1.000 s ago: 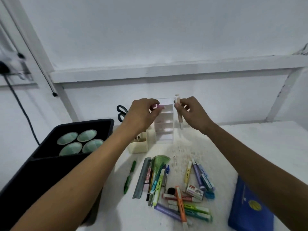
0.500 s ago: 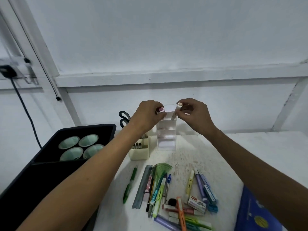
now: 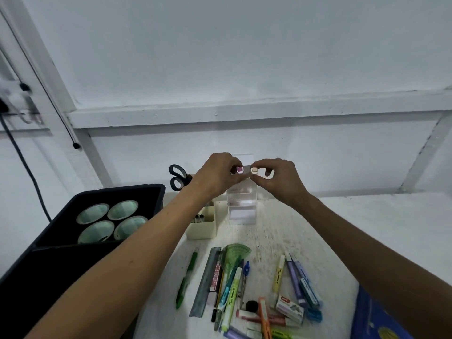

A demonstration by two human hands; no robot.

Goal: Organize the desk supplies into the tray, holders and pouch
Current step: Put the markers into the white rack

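Both hands are raised over a clear acrylic holder (image 3: 241,206) at the back of the white desk. My left hand (image 3: 215,176) pinches a marker with a pink cap end (image 3: 239,170). My right hand (image 3: 278,178) pinches a marker with a peach cap end (image 3: 254,170). The two caps sit side by side at the holder's top opening; the marker bodies are mostly hidden by my fingers. A cream holder (image 3: 203,225) with a few pens stands left of the clear one, with black scissors (image 3: 178,177) behind it.
A pile of pens, highlighters, a metal ruler (image 3: 205,282), a green protractor (image 3: 236,254), a staples box (image 3: 289,309) and a green pen (image 3: 186,281) lies near me. A black tray (image 3: 73,204) with round cups sits left. A blue pouch (image 3: 376,316) lies at the lower right.
Both markers have come together over the clear holder's opening; the right one swung from hanging beside the holder to cap end up next to the pink one. The view tilted down slightly.
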